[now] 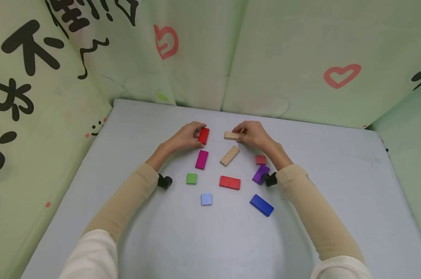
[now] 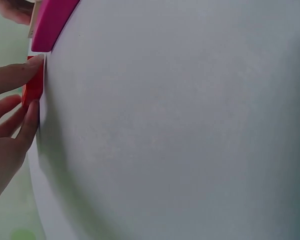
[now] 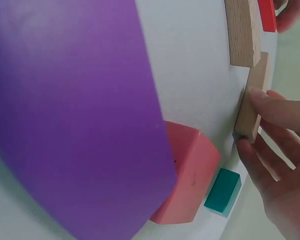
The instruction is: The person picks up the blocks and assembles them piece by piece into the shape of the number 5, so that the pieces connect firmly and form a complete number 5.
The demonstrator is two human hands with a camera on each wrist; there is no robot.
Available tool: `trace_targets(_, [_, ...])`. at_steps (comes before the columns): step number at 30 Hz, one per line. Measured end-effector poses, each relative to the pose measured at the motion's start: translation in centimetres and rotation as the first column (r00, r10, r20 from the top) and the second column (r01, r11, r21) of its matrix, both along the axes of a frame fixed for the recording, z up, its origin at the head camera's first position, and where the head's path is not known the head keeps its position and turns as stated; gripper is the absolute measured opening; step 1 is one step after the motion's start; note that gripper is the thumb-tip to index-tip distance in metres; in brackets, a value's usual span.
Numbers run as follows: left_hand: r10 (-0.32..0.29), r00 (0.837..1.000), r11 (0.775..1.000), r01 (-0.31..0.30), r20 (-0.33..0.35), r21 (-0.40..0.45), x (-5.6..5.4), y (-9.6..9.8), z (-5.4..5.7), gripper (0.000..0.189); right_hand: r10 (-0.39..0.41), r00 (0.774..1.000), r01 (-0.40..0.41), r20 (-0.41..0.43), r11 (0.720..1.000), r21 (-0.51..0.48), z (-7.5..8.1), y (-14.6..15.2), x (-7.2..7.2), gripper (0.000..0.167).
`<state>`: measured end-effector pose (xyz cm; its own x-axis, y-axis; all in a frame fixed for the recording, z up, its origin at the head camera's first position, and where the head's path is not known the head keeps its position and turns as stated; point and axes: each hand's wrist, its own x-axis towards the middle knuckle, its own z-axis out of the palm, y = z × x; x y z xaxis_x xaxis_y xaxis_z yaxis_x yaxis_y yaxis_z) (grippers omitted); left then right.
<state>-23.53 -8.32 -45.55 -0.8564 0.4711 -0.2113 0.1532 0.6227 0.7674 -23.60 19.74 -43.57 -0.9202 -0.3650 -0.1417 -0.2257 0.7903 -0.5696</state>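
My left hand pinches a red block lengthwise, thumb at the near end and a fingertip at the far end; the left wrist view shows the same grip. To its right, my right hand holds the right part of a plain wooden block, thumb and fingers about it. A second wooden block lies slanted just in front. Nearest the left hand is a magenta block. A teal block, seen in the right wrist view, lies near the right hand's fingers; the head view hides it.
Nearer on the white table lie a green block, a light blue block, another red block and a blue block. By the right wrist are a pinkish-red block and a purple block. A printed curtain hangs behind.
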Motion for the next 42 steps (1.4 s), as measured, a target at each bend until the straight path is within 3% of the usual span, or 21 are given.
trace_targets(16, [0.002,1.0,0.998,-0.001,-0.012,0.06,-0.5,-0.3,-0.6,0.065,-0.015,0.999,0.015,0.05,1.0,-0.002,0.1,0.5,-0.5,0.032])
trace_targets(29, [-0.023,0.997,1.0,0.021,-0.071,-0.019,-0.4,0.7,-0.1,0.065,-0.019,0.998,0.021,0.066,1.0,-0.022,0.0,0.4,-0.4,0.032])
trace_targets(42, [-0.071,0.994,0.997,0.067,-0.085,-0.05,-0.3,2.5,0.3,0.065,-0.028,0.996,0.029,0.082,0.999,-0.02,0.1,0.3,-0.3,0.031])
